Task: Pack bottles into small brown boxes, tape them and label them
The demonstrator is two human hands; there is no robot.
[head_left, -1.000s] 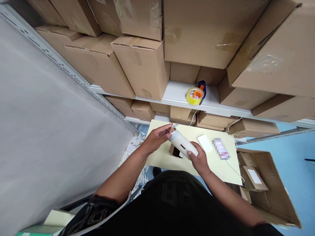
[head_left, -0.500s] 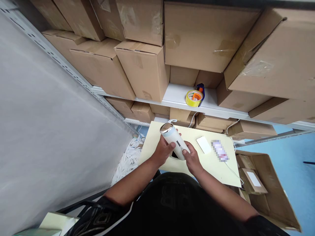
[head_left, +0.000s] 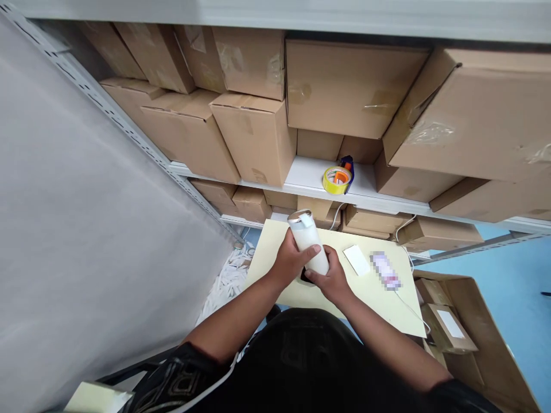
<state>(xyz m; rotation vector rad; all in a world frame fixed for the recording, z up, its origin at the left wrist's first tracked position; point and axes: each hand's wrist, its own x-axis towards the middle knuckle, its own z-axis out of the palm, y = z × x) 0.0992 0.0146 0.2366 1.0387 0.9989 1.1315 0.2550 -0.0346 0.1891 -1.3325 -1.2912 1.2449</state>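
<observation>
Both my hands grip a white cylindrical bottle (head_left: 307, 240) with a silvery top, held nearly upright over a pale yellow table (head_left: 267, 258). My left hand (head_left: 293, 261) wraps its middle from the left. My right hand (head_left: 329, 278) clasps its lower end from the right. A small brown box under the bottle is almost wholly hidden by my hands. A white card (head_left: 356, 260) and a blurred phone-sized item (head_left: 386, 271) lie on the table to the right.
Metal shelving behind the table carries many cardboard boxes (head_left: 253, 135). A yellow tape roll on a dispenser (head_left: 337, 178) sits on the white shelf. An open carton (head_left: 456, 327) with small boxes stands at the right. A grey wall (head_left: 77, 241) fills the left.
The bottle has swung from lying slanted to nearly upright. My left hand slid from its cap down to its body, and my right hand shifted under its base.
</observation>
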